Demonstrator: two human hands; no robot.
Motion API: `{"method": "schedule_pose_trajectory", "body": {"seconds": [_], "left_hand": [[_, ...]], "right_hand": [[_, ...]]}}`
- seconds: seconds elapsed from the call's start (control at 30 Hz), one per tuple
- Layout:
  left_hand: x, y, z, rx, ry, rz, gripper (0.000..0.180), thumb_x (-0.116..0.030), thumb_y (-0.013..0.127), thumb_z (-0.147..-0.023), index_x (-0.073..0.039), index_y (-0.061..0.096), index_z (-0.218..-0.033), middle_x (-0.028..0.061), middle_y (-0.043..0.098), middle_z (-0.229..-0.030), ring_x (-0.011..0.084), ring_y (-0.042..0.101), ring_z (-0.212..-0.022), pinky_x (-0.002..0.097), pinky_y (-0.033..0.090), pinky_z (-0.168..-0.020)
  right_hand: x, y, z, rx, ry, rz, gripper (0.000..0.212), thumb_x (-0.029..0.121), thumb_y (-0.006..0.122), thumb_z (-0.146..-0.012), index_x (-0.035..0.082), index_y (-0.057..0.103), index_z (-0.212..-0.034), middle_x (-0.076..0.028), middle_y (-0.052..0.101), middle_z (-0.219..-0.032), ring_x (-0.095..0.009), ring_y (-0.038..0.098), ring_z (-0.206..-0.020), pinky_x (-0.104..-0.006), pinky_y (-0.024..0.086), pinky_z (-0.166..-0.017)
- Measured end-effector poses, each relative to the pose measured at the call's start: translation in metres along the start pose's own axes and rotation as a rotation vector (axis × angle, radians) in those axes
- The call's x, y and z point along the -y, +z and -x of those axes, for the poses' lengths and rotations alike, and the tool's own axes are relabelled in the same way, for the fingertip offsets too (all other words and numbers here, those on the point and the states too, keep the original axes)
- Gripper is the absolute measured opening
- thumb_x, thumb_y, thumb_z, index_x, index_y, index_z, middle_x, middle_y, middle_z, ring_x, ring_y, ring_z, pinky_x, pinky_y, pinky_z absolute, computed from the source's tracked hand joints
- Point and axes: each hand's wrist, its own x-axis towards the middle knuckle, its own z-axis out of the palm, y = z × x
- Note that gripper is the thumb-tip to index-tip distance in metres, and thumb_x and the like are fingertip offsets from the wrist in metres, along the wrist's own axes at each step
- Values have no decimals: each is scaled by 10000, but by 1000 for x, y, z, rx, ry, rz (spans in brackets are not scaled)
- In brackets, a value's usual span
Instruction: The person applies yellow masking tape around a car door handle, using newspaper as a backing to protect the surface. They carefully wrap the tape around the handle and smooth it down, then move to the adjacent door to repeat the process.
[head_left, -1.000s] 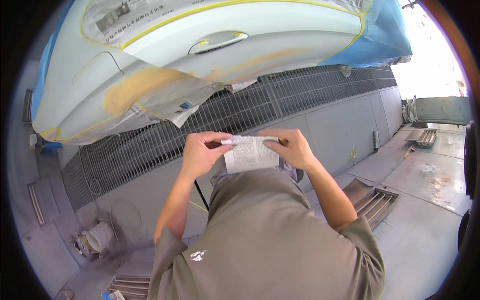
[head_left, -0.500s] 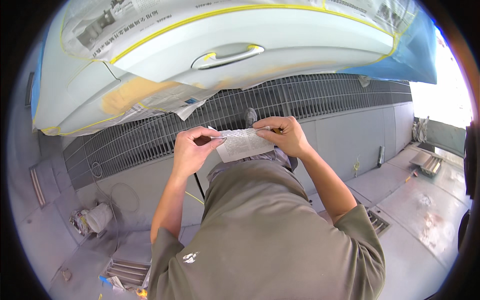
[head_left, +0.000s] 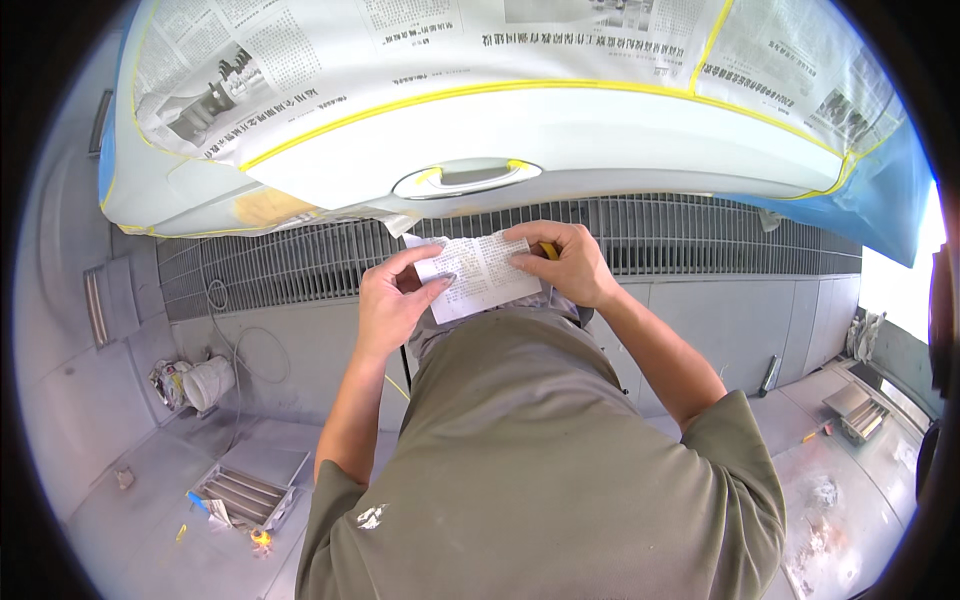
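In front of my waist, a small piece of printed newspaper point(head_left: 478, 288) with a torn upper edge is stretched between my hands. My left hand point(head_left: 392, 305) pinches its left side between thumb and fingers. The right side is pinched by my right hand point(head_left: 572, 268), and something small and yellow point(head_left: 549, 251) shows behind that hand's fingers, too hidden to name. Beyond the paper is a pale car door point(head_left: 600, 130) whose handle point(head_left: 468, 178) carries bits of yellow tape. Newspaper sheets point(head_left: 420, 50) edged with yellow masking tape point(head_left: 560, 86) cover the door's upper part.
Blue plastic film point(head_left: 885, 205) hangs at the car's right end. A floor grating point(head_left: 690, 235) runs beneath the car. A whitish bucket-like container point(head_left: 208, 383) and a thin hose point(head_left: 238, 350) are at left; metal grilles point(head_left: 245, 490) are set on the floor.
My view has shifted, so the car shows lower in the picture with more newspaper visible. The paper piece has tilted to show more of its printed face. Both hands keep their pinch.
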Motion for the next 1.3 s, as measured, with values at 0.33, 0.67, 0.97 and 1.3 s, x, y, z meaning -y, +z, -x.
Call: {"method": "schedule_pose_trajectory", "body": {"seconds": [0.33, 0.67, 0.97, 1.3], "left_hand": [[29, -9, -72, -63, 153, -37, 328, -1, 838, -900, -20, 792, -1225, 44, 772, -844, 51, 644, -743, 234, 536, -694], [27, -39, -85, 56, 76, 87, 215, 0, 841, -906, 30, 806, -1116, 66, 802, -921, 99, 724, -813, 254, 587, -760], [22, -17, -89, 55, 794, -843, 473, -112, 853, -840, -53, 722, -1290, 164, 610, -1433, 368, 627, -1270, 453, 539, -1056], [4, 23, -111, 348, 651, -1053, 785, -295, 825, -890, -3, 489, -1537, 211, 569, -1474, 422, 543, -1363, 516, 429, -1187]], "right_hand": [[-24, 8, -44, -283, 32, 20, 275, 184, 799, -957, 86, 810, -1213, -4, 690, -836, -87, 562, -731, -277, 511, -703], [-27, 28, -43, -375, 87, -125, 251, 127, 842, -926, 78, 837, -1172, 21, 759, -913, -59, 588, -763, -266, 530, -732], [-39, 28, -77, -676, 57, 36, 349, 196, 906, -839, 15, 611, -791, -95, 763, -827, -129, 658, -691, -300, 541, -674], [-45, 24, -75, -646, 252, -45, 309, 292, 786, -993, 12, 687, -908, -13, 710, -766, -83, 634, -687, -256, 496, -616]]}}
